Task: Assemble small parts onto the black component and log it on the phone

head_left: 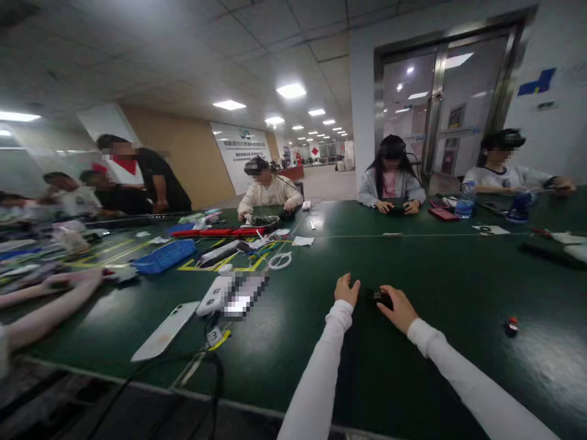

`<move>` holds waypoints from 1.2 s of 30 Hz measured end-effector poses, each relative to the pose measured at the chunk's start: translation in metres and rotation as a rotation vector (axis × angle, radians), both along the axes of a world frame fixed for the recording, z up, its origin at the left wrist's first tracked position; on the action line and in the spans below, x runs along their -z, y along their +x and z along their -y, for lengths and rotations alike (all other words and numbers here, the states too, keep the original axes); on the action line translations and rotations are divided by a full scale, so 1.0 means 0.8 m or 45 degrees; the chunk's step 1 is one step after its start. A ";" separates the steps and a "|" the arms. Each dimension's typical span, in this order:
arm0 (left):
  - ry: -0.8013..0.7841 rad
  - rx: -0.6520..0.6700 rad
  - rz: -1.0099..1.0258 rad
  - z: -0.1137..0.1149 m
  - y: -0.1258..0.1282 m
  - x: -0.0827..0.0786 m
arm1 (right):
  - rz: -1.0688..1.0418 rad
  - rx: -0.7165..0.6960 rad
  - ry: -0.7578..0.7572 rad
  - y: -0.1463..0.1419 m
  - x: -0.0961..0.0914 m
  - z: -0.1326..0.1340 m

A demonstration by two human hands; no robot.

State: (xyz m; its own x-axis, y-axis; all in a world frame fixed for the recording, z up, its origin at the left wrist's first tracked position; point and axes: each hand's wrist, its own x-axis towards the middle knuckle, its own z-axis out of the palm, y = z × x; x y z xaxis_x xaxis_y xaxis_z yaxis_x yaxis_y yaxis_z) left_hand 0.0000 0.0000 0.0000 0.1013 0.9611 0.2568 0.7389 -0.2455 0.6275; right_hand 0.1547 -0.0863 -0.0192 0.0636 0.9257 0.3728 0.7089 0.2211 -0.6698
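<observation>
Both my arms, in white sleeves, stretch out over the dark green table. My right hand lies over a small black object, fingers curled onto it. My left hand rests just to the left of that object, fingers stretched out on the table and empty. The black object is too small and dark to name.
A small red and black item lies to the right. At my left lie a white phone, a white power bank and cables. A blue tray stands further back. Several people sit around the table.
</observation>
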 end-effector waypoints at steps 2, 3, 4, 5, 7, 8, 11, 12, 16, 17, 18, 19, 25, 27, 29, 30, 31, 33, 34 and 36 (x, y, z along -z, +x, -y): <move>0.023 0.095 -0.046 0.006 0.014 0.002 | -0.038 0.028 -0.014 0.005 0.003 -0.001; 0.029 0.148 -0.063 0.009 0.018 0.002 | -0.057 0.036 -0.023 0.008 0.004 -0.001; 0.033 0.203 -0.076 0.012 0.020 0.001 | -0.076 0.041 -0.034 0.009 0.004 -0.001; 0.032 0.275 -0.086 0.015 0.019 0.000 | -0.101 0.044 -0.048 0.010 0.003 -0.001; 0.021 0.393 -0.092 0.020 0.011 -0.004 | -0.137 0.036 -0.078 0.010 0.000 -0.001; 0.017 0.435 -0.098 0.021 0.007 -0.006 | -0.146 0.030 -0.088 0.009 -0.002 -0.001; 0.030 0.508 -0.130 0.022 -0.005 -0.009 | -0.156 0.023 -0.094 0.006 -0.003 -0.006; 0.035 0.523 -0.138 0.022 -0.006 -0.008 | -0.158 0.026 -0.093 0.006 -0.001 -0.008; 0.043 0.534 -0.114 0.016 -0.005 -0.004 | -0.141 0.015 -0.091 0.008 0.004 -0.016; 0.041 0.540 -0.104 0.015 -0.005 -0.003 | -0.127 0.007 -0.087 0.009 0.005 -0.017; 0.039 0.549 -0.094 0.015 -0.005 -0.002 | -0.114 0.001 -0.082 0.009 0.006 -0.018; 0.039 0.557 -0.087 0.014 -0.005 -0.001 | -0.101 0.000 -0.075 0.010 0.007 -0.019; 0.051 0.555 -0.079 0.013 -0.007 0.004 | -0.069 0.019 -0.071 0.012 0.008 -0.015; 0.046 0.548 -0.085 0.013 -0.006 0.005 | -0.079 0.019 -0.077 0.011 0.006 -0.013; 0.048 0.543 -0.091 0.012 -0.005 0.005 | -0.087 0.017 -0.068 0.011 0.003 -0.011; 0.052 0.545 -0.093 0.012 -0.005 0.005 | -0.089 0.015 -0.061 0.011 0.001 -0.010; 0.057 0.550 -0.093 0.012 -0.006 0.005 | -0.088 0.013 -0.055 0.010 0.000 -0.010; 0.068 0.566 -0.089 0.011 -0.007 0.004 | -0.084 0.013 -0.047 0.010 -0.002 -0.011; 0.072 0.575 -0.087 0.011 -0.007 0.004 | -0.080 0.012 -0.049 0.009 -0.002 -0.012; 0.079 0.584 -0.085 0.011 -0.009 0.004 | -0.076 0.009 -0.056 0.009 -0.002 -0.013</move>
State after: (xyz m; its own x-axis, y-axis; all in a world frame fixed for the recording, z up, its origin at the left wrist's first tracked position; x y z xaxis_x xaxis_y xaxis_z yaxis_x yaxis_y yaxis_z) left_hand -0.0069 -0.0086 -0.0035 0.5304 0.7963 0.2908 0.5834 -0.5917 0.5563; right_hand 0.1620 -0.0761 -0.0174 0.0911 0.9405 0.3273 0.6690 0.1857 -0.7197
